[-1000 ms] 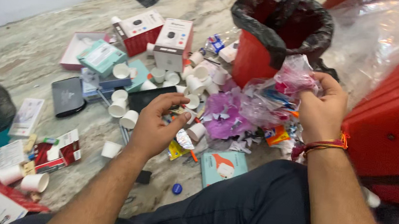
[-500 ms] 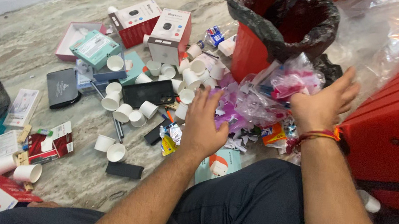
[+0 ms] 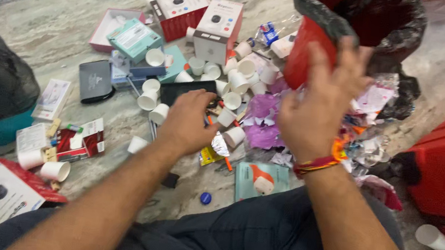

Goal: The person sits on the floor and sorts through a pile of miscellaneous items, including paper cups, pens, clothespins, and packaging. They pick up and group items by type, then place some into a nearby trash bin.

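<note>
Left grip (image 3: 190, 124), curled narrow and empty, sits over small white paper cups (image 3: 230, 126) just right of it; right hand (image 3: 319, 104), open-fingered, hangs near red bin (image 3: 302, 56).

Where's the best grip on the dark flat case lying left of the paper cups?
Take the dark flat case by its two long edges, coming straight down from above. It lies flat on the stone floor with bare floor along its left and lower edges, so fingers likely fit there. Its rounded, thin shape gives no handle; the upper right side is crowded by a blue box.
</note>
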